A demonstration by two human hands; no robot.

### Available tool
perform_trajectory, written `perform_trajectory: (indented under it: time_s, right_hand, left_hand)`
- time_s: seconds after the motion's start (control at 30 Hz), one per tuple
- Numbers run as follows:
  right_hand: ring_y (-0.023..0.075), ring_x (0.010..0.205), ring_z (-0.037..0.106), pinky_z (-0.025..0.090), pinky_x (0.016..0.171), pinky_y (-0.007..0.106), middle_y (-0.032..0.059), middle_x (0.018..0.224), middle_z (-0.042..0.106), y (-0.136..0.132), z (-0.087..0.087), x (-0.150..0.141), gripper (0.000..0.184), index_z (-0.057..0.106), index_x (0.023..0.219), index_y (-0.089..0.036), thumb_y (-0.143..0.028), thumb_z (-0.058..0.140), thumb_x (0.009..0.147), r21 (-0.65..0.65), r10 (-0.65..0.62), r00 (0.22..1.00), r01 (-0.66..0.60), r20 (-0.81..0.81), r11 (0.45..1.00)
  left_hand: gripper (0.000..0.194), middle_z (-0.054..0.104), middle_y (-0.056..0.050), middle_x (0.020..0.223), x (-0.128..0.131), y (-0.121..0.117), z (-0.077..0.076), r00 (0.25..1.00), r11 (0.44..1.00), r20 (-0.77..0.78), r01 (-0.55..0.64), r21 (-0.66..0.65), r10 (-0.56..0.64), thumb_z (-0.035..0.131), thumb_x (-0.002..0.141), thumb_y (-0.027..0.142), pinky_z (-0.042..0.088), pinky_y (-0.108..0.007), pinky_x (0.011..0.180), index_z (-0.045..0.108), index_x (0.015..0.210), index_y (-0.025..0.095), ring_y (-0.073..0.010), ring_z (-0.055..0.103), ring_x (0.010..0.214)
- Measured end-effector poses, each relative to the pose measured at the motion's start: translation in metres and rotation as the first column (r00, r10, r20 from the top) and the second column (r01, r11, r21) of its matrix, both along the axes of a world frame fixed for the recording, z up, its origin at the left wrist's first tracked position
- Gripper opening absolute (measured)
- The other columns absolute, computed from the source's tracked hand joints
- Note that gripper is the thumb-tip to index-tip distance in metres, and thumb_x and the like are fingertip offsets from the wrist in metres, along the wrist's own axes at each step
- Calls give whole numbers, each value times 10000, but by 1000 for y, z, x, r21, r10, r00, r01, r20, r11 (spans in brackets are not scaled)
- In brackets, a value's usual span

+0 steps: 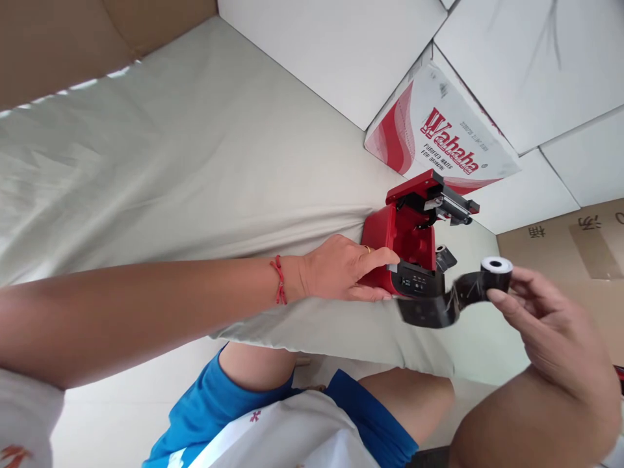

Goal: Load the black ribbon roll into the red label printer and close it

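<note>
Clearly, Wahaha carton (pixel 446 133) behind printer (pixel 379 234)

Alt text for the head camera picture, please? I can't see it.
A right hand holds a black-and-white paper-like roll, its black strip trailing toward a red boxy machine with its lid raised. The left hand rests against the machine; a white-and-red cardboard carton stands behind.

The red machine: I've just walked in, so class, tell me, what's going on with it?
A person has their left hand on the red machine, fingers at its front edge. Its lid stands open. The right hand holds a roll outside the machine, with a black strip trailing from it across the machine's front. A Wahaha box stands behind.
</note>
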State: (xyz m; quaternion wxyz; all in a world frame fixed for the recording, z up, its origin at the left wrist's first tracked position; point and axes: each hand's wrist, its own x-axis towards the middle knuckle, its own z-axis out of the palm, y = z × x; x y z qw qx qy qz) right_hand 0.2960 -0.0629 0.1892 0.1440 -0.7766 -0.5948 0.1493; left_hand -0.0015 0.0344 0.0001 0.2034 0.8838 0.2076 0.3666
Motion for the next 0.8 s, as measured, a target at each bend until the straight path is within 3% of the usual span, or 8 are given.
perform_trajectory:
  time_s: [0.07, 0.17, 0.23, 0.3, 0.4, 0.57, 0.7, 0.8]
  right_hand:
    - [295, 891, 753, 599, 725, 385, 90, 1012, 816, -15, -7, 26, 583, 742, 1258, -295, -696, 779, 837, -134, -69, 998, 67, -10, 989]
    - [278, 876, 737, 597, 744, 382, 72, 1000, 820, -20, -32, 54, 577, 762, 1184, -261, -713, 726, 827, -350, -24, 999, 39, 45, 936]
    - [275, 847, 730, 591, 755, 399, 68, 998, 826, -17, -52, 66, 512, 774, 1092, -257, -682, 688, 820, -392, -20, 995, 59, 103, 918]
    - [271, 716, 688, 563, 702, 420, 55, 833, 793, -12, -67, 75, 484, 786, 1046, -253, -649, 670, 792, -368, -60, 981, 126, 185, 921]
    - [276, 629, 633, 527, 672, 438, 40, 664, 696, 1, -75, 86, 581, 811, 1164, -225, -641, 645, 794, -278, -133, 954, 209, 267, 938]
    - [297, 770, 664, 526, 749, 450, 95, 826, 726, 50, -86, 100, 705, 755, 1383, -186, -593, 601, 828, -95, -199, 923, 242, 328, 966]
    - [282, 826, 673, 539, 833, 453, 128, 979, 783, 96, -113, 96, 687, 757, 1359, -173, -547, 664, 790, -83, -155, 944, 187, 291, 979]
    - [286, 846, 688, 548, 875, 471, 152, 1028, 808, 105, -120, 85, 630, 762, 1294, -159, -526, 664, 790, -115, -115, 961, 148, 250, 982]
  left_hand:
    - [522, 792, 0, 828, -1, 0, -1, 1000, 1000, -12, -3, 1, 3, 611, 1067, 628, 332, -291, 576, 531, 1384, 221, -203, 734, 668]
    - [519, 767, 12, 788, -1, 0, -4, 1000, 999, 1, -8, 37, 8, 587, 1077, 617, 317, -287, 571, 499, 1394, 216, -196, 707, 630]
    - [514, 754, 20, 768, 0, -1, -6, 1000, 998, 24, -14, 69, 13, 569, 1088, 611, 309, -286, 565, 481, 1402, 213, -189, 685, 599]
    - [512, 751, 24, 764, 1, -1, -6, 999, 995, 44, -27, 98, 23, 550, 1099, 607, 309, -288, 561, 464, 1414, 212, -187, 673, 583]
    - [522, 753, 23, 772, 1, -1, -6, 998, 992, 45, -41, 117, 36, 525, 1109, 617, 323, -291, 567, 446, 1430, 214, -189, 679, 589]
    - [540, 760, 17, 784, 0, -1, -4, 1000, 996, -4, -17, 84, 18, 539, 1100, 626, 343, -289, 577, 448, 1437, 213, -190, 694, 610]
    - [558, 776, 11, 811, -1, -2, -3, 999, 998, -41, -12, 59, 15, 587, 1085, 613, 342, -298, 577, 445, 1450, 214, -204, 723, 658]
    - [565, 805, -3, 883, -1, -3, -2, 999, 999, -46, -6, 47, 8, 612, 1083, 589, 377, -302, 602, 436, 1466, 212, -201, 740, 694]
